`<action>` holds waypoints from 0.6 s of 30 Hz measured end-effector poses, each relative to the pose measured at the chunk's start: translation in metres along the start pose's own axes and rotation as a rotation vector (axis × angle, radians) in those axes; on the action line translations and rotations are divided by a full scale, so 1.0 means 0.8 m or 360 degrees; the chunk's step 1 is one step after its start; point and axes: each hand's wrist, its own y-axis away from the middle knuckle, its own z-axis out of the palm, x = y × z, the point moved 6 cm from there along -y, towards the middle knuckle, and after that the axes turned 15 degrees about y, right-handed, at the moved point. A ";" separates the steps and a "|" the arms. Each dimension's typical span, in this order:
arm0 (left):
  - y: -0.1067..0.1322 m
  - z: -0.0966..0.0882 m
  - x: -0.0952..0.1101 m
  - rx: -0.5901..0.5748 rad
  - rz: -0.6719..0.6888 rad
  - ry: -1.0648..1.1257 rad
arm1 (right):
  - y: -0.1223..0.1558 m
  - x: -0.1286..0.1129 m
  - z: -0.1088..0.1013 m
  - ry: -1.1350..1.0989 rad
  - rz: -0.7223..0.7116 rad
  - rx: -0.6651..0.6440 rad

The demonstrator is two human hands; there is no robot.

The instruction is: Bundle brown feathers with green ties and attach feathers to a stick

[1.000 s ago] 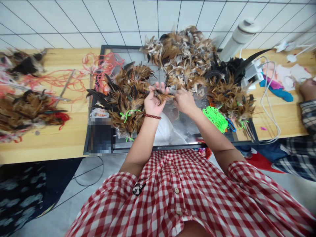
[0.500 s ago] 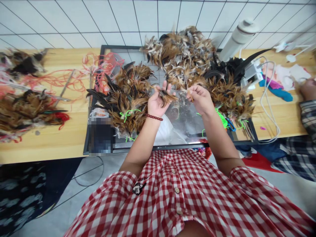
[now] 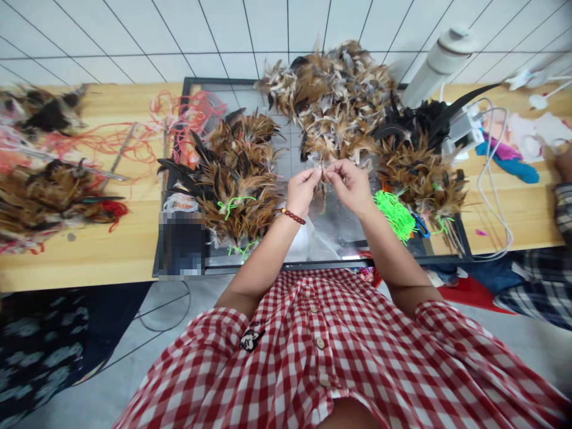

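My left hand (image 3: 302, 189), with a beaded bracelet at the wrist, and my right hand (image 3: 352, 183) meet over the dark-framed glass tray (image 3: 328, 238). Both are closed in a pinch, fingertips almost touching, on small brown feathers (image 3: 320, 183) that hang below the fingers. How many feathers there are I cannot make out. Just behind my hands rises a large heap of loose brown and grey feathers (image 3: 335, 107). Brown feather bunches (image 3: 245, 161) lie to the left, a few tied with green string. By my right wrist sits a bundle of bright green string (image 3: 394, 214).
More brown feather bunches (image 3: 424, 170) and black feathers (image 3: 417, 122) lie at right, beside a white bottle (image 3: 440, 65) and a white cable (image 3: 494, 208). Pink string (image 3: 111, 140) trails across the left table. A co-worker's hand (image 3: 563, 162) shows at the right edge.
My left hand has gone from an open palm with brown feathers across it to a pinch. Both hands have come together, and the green string bundle is more exposed.
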 end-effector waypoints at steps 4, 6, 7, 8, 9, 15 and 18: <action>-0.002 -0.004 -0.006 -0.0005 0.0047 0.0029 | 0.005 -0.005 0.005 0.0324 -0.0151 0.0027; -0.004 -0.005 -0.010 -0.0026 0.0040 0.0064 | 0.008 -0.005 0.008 0.0521 -0.0210 0.0032; -0.004 -0.006 -0.011 -0.0034 0.0025 0.0098 | 0.010 -0.006 0.010 0.0633 -0.0229 0.0021; -0.005 -0.007 -0.013 -0.0038 0.0005 0.0144 | 0.011 -0.008 0.012 0.0746 -0.0243 -0.0001; -0.005 -0.008 -0.015 -0.0037 -0.0018 0.0196 | 0.012 -0.010 0.014 0.0857 -0.0252 -0.0032; -0.010 -0.013 -0.020 0.0026 -0.0086 0.0304 | 0.017 -0.024 0.013 0.1156 -0.0287 -0.0119; -0.011 -0.014 -0.016 0.0101 -0.0023 0.0216 | 0.014 -0.014 0.002 0.0891 -0.0224 0.0046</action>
